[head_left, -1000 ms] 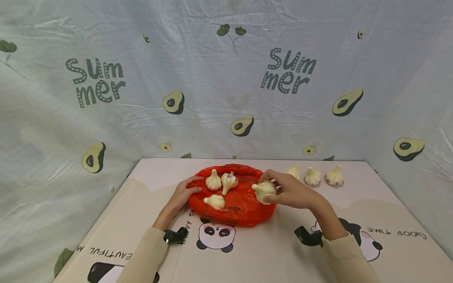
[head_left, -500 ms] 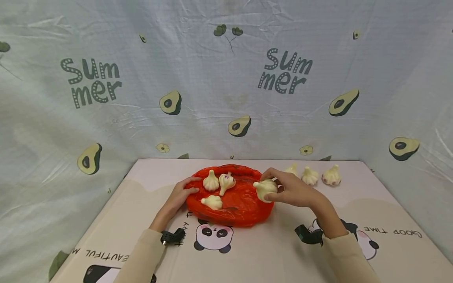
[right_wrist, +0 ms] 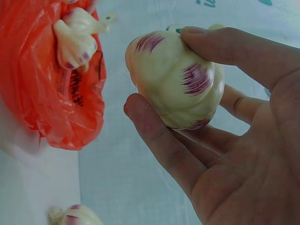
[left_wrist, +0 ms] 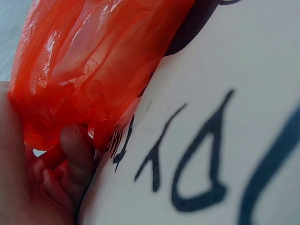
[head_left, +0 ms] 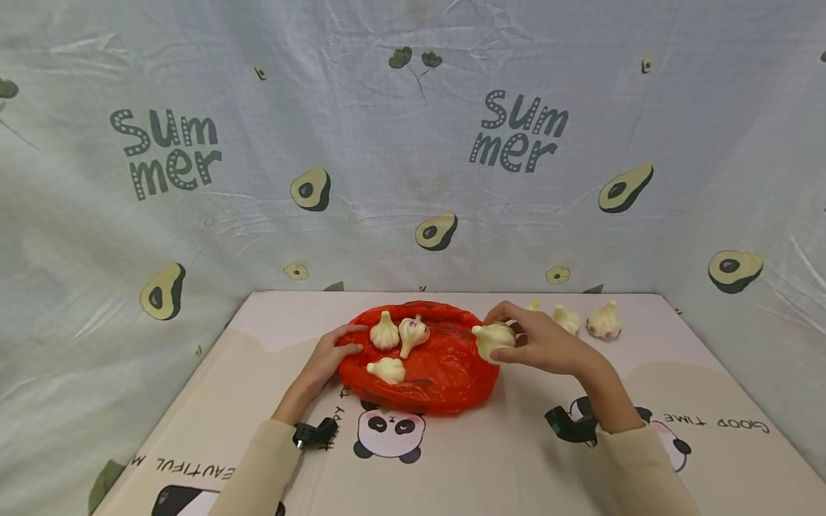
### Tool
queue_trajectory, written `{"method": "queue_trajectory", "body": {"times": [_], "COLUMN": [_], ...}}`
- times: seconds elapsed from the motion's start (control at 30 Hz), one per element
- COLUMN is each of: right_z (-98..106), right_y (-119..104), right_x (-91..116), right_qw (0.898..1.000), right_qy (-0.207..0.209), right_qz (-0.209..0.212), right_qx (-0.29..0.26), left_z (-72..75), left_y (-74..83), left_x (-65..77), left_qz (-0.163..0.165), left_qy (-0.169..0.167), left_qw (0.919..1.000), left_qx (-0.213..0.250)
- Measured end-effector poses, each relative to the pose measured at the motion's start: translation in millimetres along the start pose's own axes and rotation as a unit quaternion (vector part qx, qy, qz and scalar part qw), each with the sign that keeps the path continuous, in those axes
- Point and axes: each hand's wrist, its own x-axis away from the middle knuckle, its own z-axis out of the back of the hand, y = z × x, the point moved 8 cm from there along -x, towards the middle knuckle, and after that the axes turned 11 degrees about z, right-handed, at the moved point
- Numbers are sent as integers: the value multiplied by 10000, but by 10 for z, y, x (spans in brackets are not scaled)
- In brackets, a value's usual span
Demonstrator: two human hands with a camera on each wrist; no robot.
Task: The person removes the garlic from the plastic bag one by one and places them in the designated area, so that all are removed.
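A red plastic bag (head_left: pixel 445 369) lies spread on the table with its mouth up. Inside it are three garlic bulbs, one upright (head_left: pixel 384 331), one with purple streaks (head_left: pixel 414 335) and one on its side (head_left: pixel 387 370). My left hand (head_left: pixel 332 352) holds the bag's left rim, its fingers curled at the plastic in the left wrist view. Over the right rim, my right hand (head_left: pixel 540 340) grips another garlic bulb (right_wrist: pixel 176 79) between thumb and fingers. Its purple-streaked base faces the right wrist camera, while its stem points left in the head view.
Behind the right hand several garlic bulbs stand at the back right, among them one with purple marks (head_left: pixel 604 321) and one partly hidden (head_left: pixel 566 319). The table (head_left: pixel 490 466) has a printed panda cover. A patterned cloth (head_left: pixel 361 129) hangs behind it.
My right hand has shifted slightly right and up with the garlic bulb, hiding more of the bulbs behind it. My left hand stays at the bag's rim.
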Motion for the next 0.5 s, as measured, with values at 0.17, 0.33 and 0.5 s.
{"method": "queue_trajectory", "body": {"times": [0.17,0.33,0.5], "right_z": [69,119,165], "right_y": [36,75,132], "right_x": [37,63,84], "right_qw": [9999,9998,9996], "right_qy": [67,135,235], "right_qz": [-76,-110,-152], "right_qx": [15,9,88], "left_z": [-9,-1,6], "left_y": [12,14,2], "left_x": [-17,-28,-15], "left_qz": [-23,-37,-28], "left_qy": [-17,-3,-12], "left_qw": [10000,10000,10000], "left_qx": [-6,66,45]}}
